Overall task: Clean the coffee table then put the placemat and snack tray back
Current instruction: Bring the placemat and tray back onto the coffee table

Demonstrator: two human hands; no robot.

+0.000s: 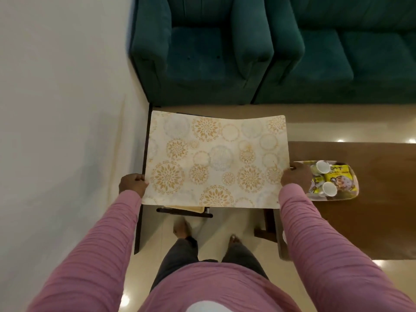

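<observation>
Far left of frame: plain white wall (56, 109). Lower left, a pink sleeve (96, 244) runs up to the left hand (132, 183), fingers curled over the left edge of the placemat (216, 158) & gripping it.

Ctr frame: placemat is held up in the air, roughly flat, far edge bowed a bit. It's cream w/ gold & grey flower circles. It's over the floor (225, 224), left of the coffee table (371, 221), not resting on it. Under its btm edge a dark bar (184, 213) pokes out; rest is hidden. Bare feet (182, 228) below that.

Top of frame: teal armchair (202, 48), then teal sofa (349, 48) just beside it.

Right of ctr: right hand (295, 175) clamps the placemat's right edge, thumb on top.

Mid right: snack tray (354, 188) sits on the brown coffee table near its left end, just beyond the right hand in the picture. It holds two white cups (322, 167) & yellow packets (340, 174). Can't tell if hand & tray touch.
</observation>
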